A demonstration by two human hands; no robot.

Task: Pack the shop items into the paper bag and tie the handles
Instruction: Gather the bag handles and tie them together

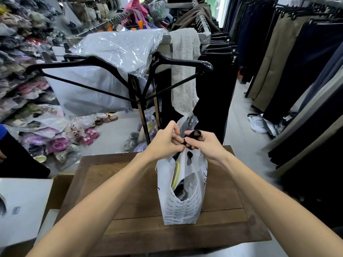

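Note:
A white printed paper bag (182, 206) stands upright on the wooden table (130, 191), near its middle. Dark items and something yellow-green (176, 176) show through the bag's open side. Above the bag's top, both hands meet at a black ribbon handle (194, 135). My left hand (166, 140) pinches one end of the ribbon with closed fingers. My right hand (206, 143) holds the looped part of the ribbon just to the right. The bag's top edge is gathered under the fingers.
A rack with black hangers (118, 75) and plastic-wrapped clothes (120, 45) stands right behind the table. Trousers hang along the right (297, 71). Bagged shoes (61, 134) lie on the floor at left. A white box (20, 206) sits at the lower left.

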